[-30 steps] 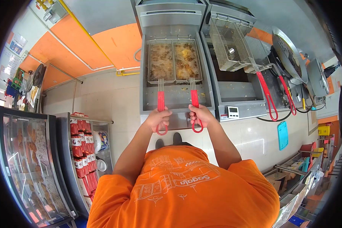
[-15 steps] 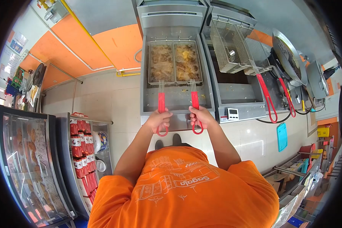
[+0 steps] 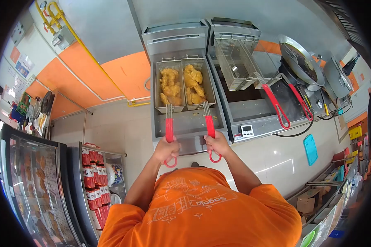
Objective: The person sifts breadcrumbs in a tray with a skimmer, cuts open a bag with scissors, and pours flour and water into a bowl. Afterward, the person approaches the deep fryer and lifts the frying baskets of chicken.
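Observation:
Two wire baskets stand side by side at the fryer, lifted so that golden fried pieces show inside them. My left hand is closed around the red handle of the left basket. Around the red handle of the right basket my right hand is closed. Fried pieces lie in the left basket, and more fried pieces in the right one. The oil beneath the baskets is hidden.
To the right, a second fryer holds more baskets with red handles, and a white timer sits on its front edge. A large wok stands beyond. At the left are a glass display cabinet and a shelf of red packets.
Both baskets have come up out of the bubbling oil, and the fried pieces now show clearly. My hands keep hold of the handles. The camera view has tilted.

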The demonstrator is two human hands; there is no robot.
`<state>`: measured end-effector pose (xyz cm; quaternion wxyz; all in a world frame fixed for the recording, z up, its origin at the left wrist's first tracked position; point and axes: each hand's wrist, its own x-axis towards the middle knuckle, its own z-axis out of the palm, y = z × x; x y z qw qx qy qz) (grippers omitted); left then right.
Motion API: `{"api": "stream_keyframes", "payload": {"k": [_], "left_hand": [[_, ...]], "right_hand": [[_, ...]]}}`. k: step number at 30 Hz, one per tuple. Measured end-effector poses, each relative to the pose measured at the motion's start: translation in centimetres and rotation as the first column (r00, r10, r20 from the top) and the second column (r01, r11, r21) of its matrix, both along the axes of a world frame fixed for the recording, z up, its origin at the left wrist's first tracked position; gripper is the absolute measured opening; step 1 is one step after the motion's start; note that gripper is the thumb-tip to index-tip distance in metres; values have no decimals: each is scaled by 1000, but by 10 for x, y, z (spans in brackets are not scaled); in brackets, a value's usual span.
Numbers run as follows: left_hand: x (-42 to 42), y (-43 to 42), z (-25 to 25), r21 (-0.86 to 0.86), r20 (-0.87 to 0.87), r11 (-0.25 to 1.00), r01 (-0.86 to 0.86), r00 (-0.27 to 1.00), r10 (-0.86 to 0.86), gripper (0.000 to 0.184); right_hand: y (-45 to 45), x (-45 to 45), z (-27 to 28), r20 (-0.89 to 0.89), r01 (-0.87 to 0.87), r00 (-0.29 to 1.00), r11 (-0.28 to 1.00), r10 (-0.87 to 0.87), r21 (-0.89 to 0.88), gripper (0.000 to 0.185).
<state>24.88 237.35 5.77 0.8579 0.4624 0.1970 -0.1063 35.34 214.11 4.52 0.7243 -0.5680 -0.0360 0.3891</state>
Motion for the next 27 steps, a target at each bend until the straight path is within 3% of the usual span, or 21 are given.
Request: {"api": "stream_keyframes", "payload": {"k": [8, 14, 19, 27], "left_hand": [[-16, -21, 107, -143, -7, 985, -98, 995, 99, 33], [-10, -18, 153, -238, -22, 965, -112, 994, 110, 32], [0, -16, 157, -183, -25, 978, -104, 995, 101, 33], [1, -14, 119, -88, -76, 990, -108, 992, 101, 34]], "right_hand": [[-6, -11, 101, -20, -19, 1000, 999, 18, -29, 10], [0, 7, 152, -56, -38, 998, 999, 36, -35, 9], [0, 13, 156, -68, -66, 996, 997, 64, -30, 8], [-7, 16, 125, -26, -90, 996, 992, 88, -84, 8]]}}
